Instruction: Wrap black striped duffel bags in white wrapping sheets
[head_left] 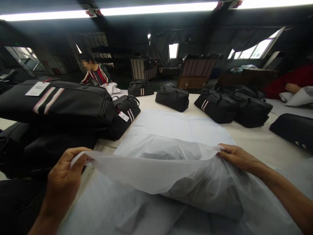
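Observation:
A translucent white plastic bag (146, 173) stretches between my two hands, its mouth held wide. My left hand (65, 179) pinches the left end of the rim. At the right end, my right hand (234, 156) grips the other corner between thumb and fingers. Something dark shows dimly through the lower right of the plastic; its kind is hidden. Beneath lie pale bluish-white sheets (168, 122) spread on the table. Close to my left hand is a stack of black duffel bags (78, 101), the top one with pink and white stripes and a white tag (37, 88).
More black duffel bags (172, 98) stand along the far side of the cream table (251, 143), with others (251, 106) at the right. A person in a striped top (99, 75) works at the back left. A red sleeve (281, 83) and white plastic show at the right edge.

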The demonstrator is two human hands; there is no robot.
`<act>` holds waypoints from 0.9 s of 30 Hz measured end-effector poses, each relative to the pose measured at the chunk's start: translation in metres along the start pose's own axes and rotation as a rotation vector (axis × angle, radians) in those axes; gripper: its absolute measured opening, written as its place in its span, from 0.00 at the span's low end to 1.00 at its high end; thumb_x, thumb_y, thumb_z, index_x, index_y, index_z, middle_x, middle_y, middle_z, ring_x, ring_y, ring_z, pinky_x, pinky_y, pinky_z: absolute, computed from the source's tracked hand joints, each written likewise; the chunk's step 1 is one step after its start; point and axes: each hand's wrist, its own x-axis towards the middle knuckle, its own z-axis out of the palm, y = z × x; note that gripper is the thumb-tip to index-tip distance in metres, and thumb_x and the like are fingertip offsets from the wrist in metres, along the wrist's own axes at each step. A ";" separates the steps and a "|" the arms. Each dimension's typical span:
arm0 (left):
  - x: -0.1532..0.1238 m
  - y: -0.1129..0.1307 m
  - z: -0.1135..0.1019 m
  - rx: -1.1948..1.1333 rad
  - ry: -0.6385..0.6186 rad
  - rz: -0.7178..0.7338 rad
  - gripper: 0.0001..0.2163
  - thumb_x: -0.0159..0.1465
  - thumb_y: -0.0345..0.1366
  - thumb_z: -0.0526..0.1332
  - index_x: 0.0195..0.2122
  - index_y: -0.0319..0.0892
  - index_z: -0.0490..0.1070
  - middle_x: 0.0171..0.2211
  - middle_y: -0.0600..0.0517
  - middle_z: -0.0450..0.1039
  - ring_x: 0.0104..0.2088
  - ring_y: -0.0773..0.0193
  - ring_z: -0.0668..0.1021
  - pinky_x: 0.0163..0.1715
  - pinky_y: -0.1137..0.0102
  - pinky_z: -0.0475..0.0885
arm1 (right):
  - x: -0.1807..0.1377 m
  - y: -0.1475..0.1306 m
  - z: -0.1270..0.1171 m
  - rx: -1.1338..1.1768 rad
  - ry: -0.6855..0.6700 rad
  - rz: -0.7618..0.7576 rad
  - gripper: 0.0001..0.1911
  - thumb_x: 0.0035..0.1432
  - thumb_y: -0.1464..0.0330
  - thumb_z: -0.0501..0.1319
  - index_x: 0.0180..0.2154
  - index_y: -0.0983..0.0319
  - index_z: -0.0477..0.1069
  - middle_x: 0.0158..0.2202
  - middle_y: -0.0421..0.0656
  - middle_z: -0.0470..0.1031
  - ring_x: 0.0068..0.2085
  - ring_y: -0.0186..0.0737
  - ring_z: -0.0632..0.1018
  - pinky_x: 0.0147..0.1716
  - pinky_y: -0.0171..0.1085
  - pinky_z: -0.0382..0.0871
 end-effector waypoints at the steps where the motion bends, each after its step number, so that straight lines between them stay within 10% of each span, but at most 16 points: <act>1: 0.016 0.006 0.015 -0.006 0.070 -0.039 0.08 0.63 0.50 0.55 0.37 0.59 0.72 0.28 0.63 0.76 0.33 0.54 0.79 0.38 0.57 0.76 | -0.001 0.000 -0.002 0.040 -0.039 0.018 0.29 0.52 0.41 0.58 0.24 0.60 0.68 0.26 0.41 0.69 0.30 0.39 0.70 0.31 0.36 0.67; 6: 0.079 -0.014 0.111 0.212 0.011 0.090 0.12 0.66 0.43 0.52 0.43 0.45 0.71 0.35 0.51 0.76 0.35 0.54 0.78 0.36 0.64 0.70 | -0.005 0.000 -0.010 0.214 -0.174 0.161 0.26 0.54 0.43 0.59 0.27 0.60 0.67 0.27 0.40 0.68 0.30 0.38 0.69 0.31 0.34 0.66; 11: 0.062 -0.053 0.211 0.484 -0.547 0.077 0.15 0.70 0.42 0.49 0.46 0.42 0.71 0.38 0.44 0.78 0.38 0.50 0.80 0.34 0.65 0.68 | 0.009 0.000 -0.010 0.225 -0.289 0.170 0.24 0.55 0.46 0.61 0.27 0.61 0.67 0.25 0.38 0.67 0.28 0.35 0.67 0.28 0.33 0.63; 16: 0.057 -0.062 0.206 0.423 -0.435 -0.010 0.15 0.66 0.35 0.53 0.51 0.41 0.70 0.44 0.45 0.77 0.43 0.52 0.80 0.38 0.65 0.72 | 0.019 -0.001 -0.013 0.197 -0.320 0.150 0.22 0.55 0.49 0.62 0.28 0.63 0.69 0.24 0.38 0.67 0.26 0.33 0.65 0.26 0.32 0.60; 20: 0.051 0.022 0.151 0.085 -0.052 0.191 0.13 0.67 0.42 0.53 0.45 0.43 0.72 0.42 0.50 0.77 0.40 0.56 0.79 0.43 0.65 0.74 | 0.018 -0.005 -0.017 0.182 -0.317 0.120 0.21 0.55 0.50 0.62 0.27 0.63 0.68 0.22 0.37 0.65 0.25 0.32 0.63 0.24 0.31 0.57; 24: -0.027 0.142 0.159 -0.266 -0.508 1.078 0.13 0.71 0.39 0.52 0.53 0.48 0.70 0.50 0.52 0.76 0.50 0.62 0.77 0.54 0.68 0.70 | 0.024 -0.012 -0.016 0.145 -0.349 0.083 0.21 0.52 0.51 0.62 0.23 0.63 0.65 0.20 0.35 0.62 0.24 0.30 0.61 0.24 0.31 0.56; 27: -0.085 0.190 0.209 -0.089 -0.788 1.301 0.23 0.71 0.48 0.51 0.63 0.44 0.61 0.64 0.47 0.62 0.64 0.53 0.64 0.65 0.54 0.58 | 0.029 -0.019 -0.022 0.112 -0.331 0.092 0.20 0.50 0.53 0.64 0.24 0.63 0.69 0.20 0.35 0.64 0.24 0.31 0.63 0.25 0.31 0.58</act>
